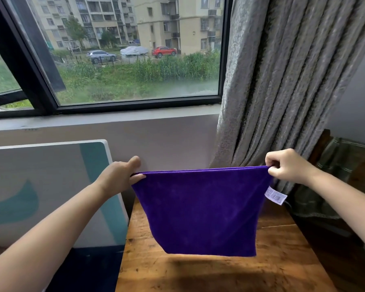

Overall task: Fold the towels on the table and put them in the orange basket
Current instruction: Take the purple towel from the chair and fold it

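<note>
Two hands, left hand (119,172) and right hand (287,166), pinch the purple microfibre towel's (200,209) top corners, hanging it above the wooden worktop (219,272). A loosened grip could drop one corner, spoiling the fold.

Single view, head-mounted, wide-angle. Looks forward and slightly down across the wooden table (219,270), whose near end runs out at 6 o'clock. Facing the window (118,51), which fills 10 to 12 o'clock; grey curtain (293,70) at 1 to 2 o'clock. Both forearms enter from the lower corners, 7 and 4 o'clock, with left hand (118,173) and right hand (287,165) at arm's reach near frame centre, so close range. Straight lines bow toward the edges. No second view, so no overlap.
</note>
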Motion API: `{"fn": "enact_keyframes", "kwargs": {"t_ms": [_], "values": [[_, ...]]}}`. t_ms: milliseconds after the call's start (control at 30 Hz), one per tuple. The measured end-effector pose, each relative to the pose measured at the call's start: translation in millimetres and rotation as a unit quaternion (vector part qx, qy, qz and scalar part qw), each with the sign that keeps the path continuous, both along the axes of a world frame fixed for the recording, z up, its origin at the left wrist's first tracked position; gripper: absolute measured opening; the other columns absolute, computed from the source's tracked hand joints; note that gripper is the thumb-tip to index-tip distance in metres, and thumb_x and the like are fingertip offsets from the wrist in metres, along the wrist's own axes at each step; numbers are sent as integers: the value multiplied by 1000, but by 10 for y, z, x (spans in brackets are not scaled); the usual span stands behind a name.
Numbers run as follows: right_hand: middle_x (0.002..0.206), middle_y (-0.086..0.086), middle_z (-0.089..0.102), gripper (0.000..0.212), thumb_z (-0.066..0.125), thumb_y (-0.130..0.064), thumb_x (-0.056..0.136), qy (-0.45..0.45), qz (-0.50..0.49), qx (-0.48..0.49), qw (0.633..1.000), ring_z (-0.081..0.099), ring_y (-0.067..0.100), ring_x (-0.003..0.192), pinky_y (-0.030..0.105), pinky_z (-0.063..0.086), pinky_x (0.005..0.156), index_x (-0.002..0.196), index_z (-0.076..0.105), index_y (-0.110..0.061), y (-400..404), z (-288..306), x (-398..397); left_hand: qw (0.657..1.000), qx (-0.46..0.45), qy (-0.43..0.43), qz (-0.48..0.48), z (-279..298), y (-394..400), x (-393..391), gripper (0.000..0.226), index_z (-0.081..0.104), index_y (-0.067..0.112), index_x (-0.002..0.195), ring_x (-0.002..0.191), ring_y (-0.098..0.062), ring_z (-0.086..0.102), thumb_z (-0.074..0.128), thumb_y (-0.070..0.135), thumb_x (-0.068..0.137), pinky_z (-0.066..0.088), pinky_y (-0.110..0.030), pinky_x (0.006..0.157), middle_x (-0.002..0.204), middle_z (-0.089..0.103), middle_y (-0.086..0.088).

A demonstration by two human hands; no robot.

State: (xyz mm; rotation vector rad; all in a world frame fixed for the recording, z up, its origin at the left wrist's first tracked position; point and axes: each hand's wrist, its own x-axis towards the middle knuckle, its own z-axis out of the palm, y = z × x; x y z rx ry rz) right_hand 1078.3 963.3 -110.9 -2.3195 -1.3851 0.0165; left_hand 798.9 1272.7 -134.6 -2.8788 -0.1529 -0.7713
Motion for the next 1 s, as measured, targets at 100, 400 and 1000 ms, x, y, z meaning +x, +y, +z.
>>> {"fn": "enact_keyframes", "kwargs": {"t_ms": [100,400,1000], "values": [[44,-10,38,39,53,-6,68,-18,-24,-4,1000,41,15,49,22,31,55,47,32,-30,35,13,16,999,42,8,-25,49,10,-3,20,58,14,74,29,-16,53,72,21,60,35,-17,29,40,59,3],[75,10,67,26,58,7,71,22,-43,-55,997,55,17,74,3,36,59,82,70,-13,38,92,-57,963,-128,212,109,274,-124,4,25,66,10,113,103,-22,60,52,18,93,43,-25,86,112,67,-6],[100,19,71,23,57,-2,78,-60,-114,-85,988,61,31,100,32,44,79,97,71,0,285,131,-117,942,-171,106,269,116,-113,161,23,68,9,108,105,-32,59,52,12,91,46,-36,83,111,67,-12]]}}
